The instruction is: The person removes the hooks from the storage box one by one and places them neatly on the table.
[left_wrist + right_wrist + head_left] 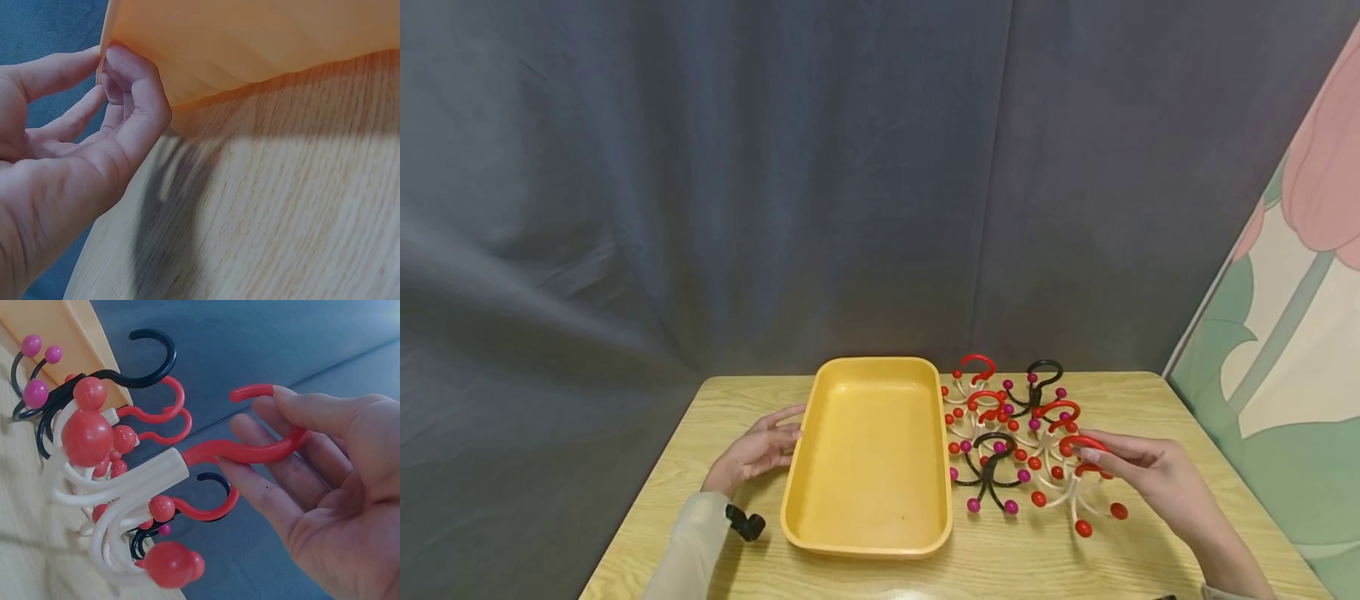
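My right hand (1157, 479) holds a multi-armed hanging hook (137, 472) by its curved red top, with the thumb near the hook's tip. White arms ending in red balls spread below it; whether they touch the table cannot be told. On the other side, my left hand (762, 446) grips the left rim of a yellow tray (872, 467). The left wrist view shows the fingers bent at the edge of that tray (250, 37). Nothing lies inside the tray. Between tray and right hand stand several similar hooks, including a black one (988, 471) with magenta balls.
Farther back are another black hook (1036, 396) and a red-and-white one (977, 371), close together with others. The wooden table (655, 517) ends at a dark curtain (850, 208). A flower-patterned panel (1292, 375) borders the right side.
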Available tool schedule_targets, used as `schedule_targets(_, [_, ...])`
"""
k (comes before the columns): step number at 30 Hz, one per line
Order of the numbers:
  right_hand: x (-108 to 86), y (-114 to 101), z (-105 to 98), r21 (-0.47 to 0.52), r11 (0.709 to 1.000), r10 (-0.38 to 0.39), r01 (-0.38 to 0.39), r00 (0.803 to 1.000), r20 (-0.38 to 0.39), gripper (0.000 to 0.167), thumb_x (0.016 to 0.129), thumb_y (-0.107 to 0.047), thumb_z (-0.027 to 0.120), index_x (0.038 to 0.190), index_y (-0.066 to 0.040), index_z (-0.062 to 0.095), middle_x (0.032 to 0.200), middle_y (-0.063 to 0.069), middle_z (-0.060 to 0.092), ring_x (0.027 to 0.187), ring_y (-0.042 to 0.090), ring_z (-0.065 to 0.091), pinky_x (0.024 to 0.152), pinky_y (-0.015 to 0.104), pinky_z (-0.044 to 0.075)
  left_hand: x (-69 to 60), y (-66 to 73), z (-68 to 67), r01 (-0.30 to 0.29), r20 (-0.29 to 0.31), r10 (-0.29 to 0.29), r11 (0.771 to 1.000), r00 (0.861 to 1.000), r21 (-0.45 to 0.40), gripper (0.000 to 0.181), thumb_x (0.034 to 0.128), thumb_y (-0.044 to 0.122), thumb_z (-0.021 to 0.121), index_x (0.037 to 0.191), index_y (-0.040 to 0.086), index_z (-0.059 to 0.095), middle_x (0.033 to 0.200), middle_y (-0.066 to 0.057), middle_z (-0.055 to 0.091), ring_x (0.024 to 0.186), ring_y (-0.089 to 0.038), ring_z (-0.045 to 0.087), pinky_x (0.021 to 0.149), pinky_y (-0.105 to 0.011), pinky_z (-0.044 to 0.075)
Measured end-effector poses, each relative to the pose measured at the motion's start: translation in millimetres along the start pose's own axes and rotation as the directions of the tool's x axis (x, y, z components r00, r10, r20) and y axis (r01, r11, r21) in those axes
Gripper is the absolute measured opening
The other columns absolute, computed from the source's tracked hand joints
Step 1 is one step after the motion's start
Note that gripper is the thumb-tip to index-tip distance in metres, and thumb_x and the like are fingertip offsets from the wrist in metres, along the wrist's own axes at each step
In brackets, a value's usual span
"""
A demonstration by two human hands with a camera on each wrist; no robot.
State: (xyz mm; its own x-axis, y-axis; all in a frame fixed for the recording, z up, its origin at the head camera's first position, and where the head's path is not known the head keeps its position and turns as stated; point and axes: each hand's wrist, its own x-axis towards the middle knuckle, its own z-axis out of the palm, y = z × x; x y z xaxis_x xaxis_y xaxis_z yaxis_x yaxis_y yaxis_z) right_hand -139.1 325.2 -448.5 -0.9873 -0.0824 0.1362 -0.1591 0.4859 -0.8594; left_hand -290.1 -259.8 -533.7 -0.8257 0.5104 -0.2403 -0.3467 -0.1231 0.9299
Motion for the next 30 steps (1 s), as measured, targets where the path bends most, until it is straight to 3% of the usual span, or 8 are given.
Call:
schedule_targets(6, [3.2, 7.1, 6.0, -0.012, 0.999, 0.04, -0.04, 0.999, -0.024, 0.038, 0.103, -0.022, 0.069, 0.134, 0.0, 0.071, 0.111, -0.019, 0.079, 0.099, -0.012, 0.069, 0.076, 0.022, 0.061, -0.9, 1.2, 0.3, -0.002, -0.003, 0.002, 1.0, 1.0, 0.007, 0.068, 0.1066, -0.003, 0.05, 0.167, 0.008, 0.022, 0.131, -0.004, 0.07, 0.112, -0.018, 0.073, 0.093, -0.042, 0.063])
schedule_targets(13, [4.1, 17.2, 15.2, 0.002, 0.998, 0.057, -0.057, 0.998, -0.035, 0.038, 0.103, -0.025, 0.069, 0.133, -0.001, 0.071, 0.113, -0.009, 0.081, 0.1, -0.012, 0.069, 0.077, 0.023, 0.06, -1.3, 1.9, 0.7, 0.001, -0.002, -0.001, 1.0, 1.0, 0.004, 0.069, 0.1061, -0.003, 0.051, 0.167, 0.008, 0.022, 0.13, -0.004, 0.071, 0.111, -0.018, 0.074, 0.093, -0.042, 0.063])
schedule_targets(23, [7.6, 26.7, 21.8, -0.037, 0.993, 0.112, -0.113, 0.993, -0.041, 0.041, 0.1, -0.034, 0.072, 0.134, -0.01, 0.073, 0.118, -0.01, 0.08, 0.105, -0.016, 0.063, 0.078, 0.025, 0.059, -0.9, 1.8, 0.8, 0.001, 0.002, -0.001, 1.0, 1.0, -0.004, 0.07, 0.1056, -0.004, 0.051, 0.167, 0.008, 0.021, 0.126, -0.004, 0.072, 0.109, -0.017, 0.074, 0.093, -0.042, 0.063])
schedule_targets(30, [6.6, 28.8, 18.1, 0.01, 0.995, 0.097, -0.097, 0.995, 0.003, 0.038, 0.102, -0.023, 0.07, 0.133, 0.0, 0.071, 0.114, -0.021, 0.077, 0.101, -0.012, 0.068, 0.08, 0.02, 0.06, -1.1, 0.0, -0.5, -0.012, 0.017, 0.012, 1.0, 1.0, 0.013, 0.068, 0.1071, -0.001, 0.051, 0.168, 0.007, 0.02, 0.129, -0.003, 0.071, 0.112, -0.017, 0.073, 0.094, -0.042, 0.063])
